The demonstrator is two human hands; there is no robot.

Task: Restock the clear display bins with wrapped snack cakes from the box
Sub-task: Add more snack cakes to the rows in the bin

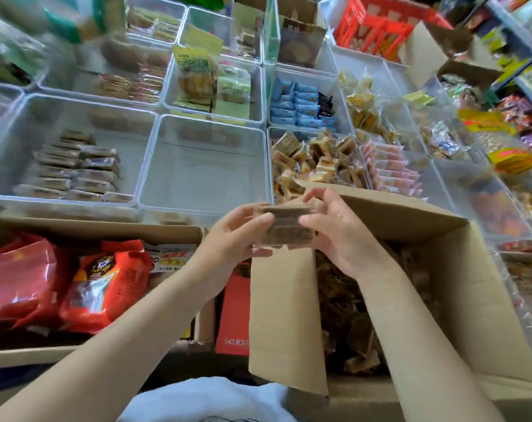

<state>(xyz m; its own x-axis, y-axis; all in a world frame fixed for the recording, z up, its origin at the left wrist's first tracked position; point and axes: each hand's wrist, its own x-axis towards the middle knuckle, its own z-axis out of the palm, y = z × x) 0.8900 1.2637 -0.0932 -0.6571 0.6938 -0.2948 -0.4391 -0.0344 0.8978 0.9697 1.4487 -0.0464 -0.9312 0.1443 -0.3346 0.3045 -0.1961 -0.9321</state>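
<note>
Both hands, left hand (237, 236) and right hand (338, 236), pinched a small stack of wrapped snack cakes (286, 225) above the open box (441, 269), mid-transfer; next move likely needed carrying forward into the empty clear bin (203, 166) and setting them flat.

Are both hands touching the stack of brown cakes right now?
Touching. The head view shows the left hand and right hand gripping opposite ends of the wrapped cake stack, fingers curled around it.
</note>
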